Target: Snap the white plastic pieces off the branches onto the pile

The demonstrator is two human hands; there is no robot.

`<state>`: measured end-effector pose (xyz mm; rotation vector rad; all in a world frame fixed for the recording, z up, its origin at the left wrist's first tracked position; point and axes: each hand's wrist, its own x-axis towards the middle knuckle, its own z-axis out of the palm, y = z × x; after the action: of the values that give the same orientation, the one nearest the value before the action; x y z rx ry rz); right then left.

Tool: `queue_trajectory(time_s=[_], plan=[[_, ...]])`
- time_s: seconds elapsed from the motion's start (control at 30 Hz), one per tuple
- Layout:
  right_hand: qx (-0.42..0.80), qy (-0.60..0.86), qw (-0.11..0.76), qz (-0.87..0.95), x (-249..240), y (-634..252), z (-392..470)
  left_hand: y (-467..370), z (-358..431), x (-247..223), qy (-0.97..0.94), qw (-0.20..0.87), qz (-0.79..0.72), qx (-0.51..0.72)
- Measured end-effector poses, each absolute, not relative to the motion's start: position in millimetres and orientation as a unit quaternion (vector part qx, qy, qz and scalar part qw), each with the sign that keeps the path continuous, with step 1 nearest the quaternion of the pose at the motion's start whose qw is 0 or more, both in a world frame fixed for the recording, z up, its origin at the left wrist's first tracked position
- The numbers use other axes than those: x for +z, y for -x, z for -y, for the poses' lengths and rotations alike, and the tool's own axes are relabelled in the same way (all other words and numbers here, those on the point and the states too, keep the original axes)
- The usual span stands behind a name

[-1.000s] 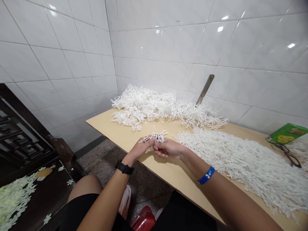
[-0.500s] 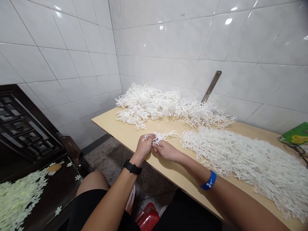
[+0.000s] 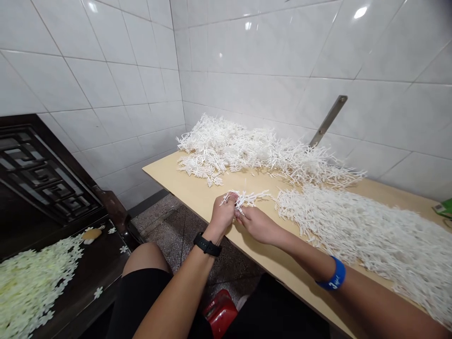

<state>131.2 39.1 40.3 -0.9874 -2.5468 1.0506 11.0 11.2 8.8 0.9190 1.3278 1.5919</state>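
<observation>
My left hand (image 3: 223, 213) and my right hand (image 3: 257, 223) meet above the front edge of the wooden board (image 3: 197, 194). Between them is a small bunch of white branching sprigs (image 3: 247, 198), pinched by the fingers of both hands. The sprigs fan out above the fingertips and to the right. A loose heap of similar white sprigs (image 3: 243, 146) lies behind my hands against the wall. To the right spreads a flatter, denser pile of white sprigs (image 3: 367, 226). My fingertips partly hide the bunch's lower ends.
A dark carved wooden seat (image 3: 95, 268) stands at left, bearing pale flowers (image 3: 31, 282) and a yellowish object (image 3: 92, 235). A metal bracket (image 3: 328, 120) rises by the wall. A red object (image 3: 221, 314) is below the board. A green package (image 3: 444, 207) sits far right.
The view has shifted, so the board, piles and hands appear further right. Both hands keep pinching the white bunch with little change in their pose.
</observation>
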Motion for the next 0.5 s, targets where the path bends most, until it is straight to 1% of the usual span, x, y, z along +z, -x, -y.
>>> queue_trajectory(time_s=[0.1,0.23,0.27,0.33,0.4,0.5], plan=[[0.361,0.336,0.111,0.863,37.9,-135.7,-27.7,-8.2,-14.6,5.7,-0.355,0.438,-0.526,0.637],[0.434,0.274,0.060,0.856,31.6,-144.5,5.8,3.1,-22.7,8.2,-0.314,0.443,-0.518,0.661],[0.453,0.265,0.066,0.849,31.2,-147.4,11.8,5.5,-23.7,9.7,-0.306,0.443,-0.515,0.667],[0.499,0.268,0.131,0.814,33.7,-153.8,15.0,7.9,-23.1,12.1,-0.302,0.442,-0.511,0.672],[0.548,0.266,0.158,0.777,40.1,-161.3,7.6,7.8,-20.3,13.2,-0.316,0.439,-0.508,0.670],[0.616,0.256,0.125,0.734,50.7,-174.8,-9.6,6.6,-17.1,12.2,-0.335,0.419,-0.503,0.678]])
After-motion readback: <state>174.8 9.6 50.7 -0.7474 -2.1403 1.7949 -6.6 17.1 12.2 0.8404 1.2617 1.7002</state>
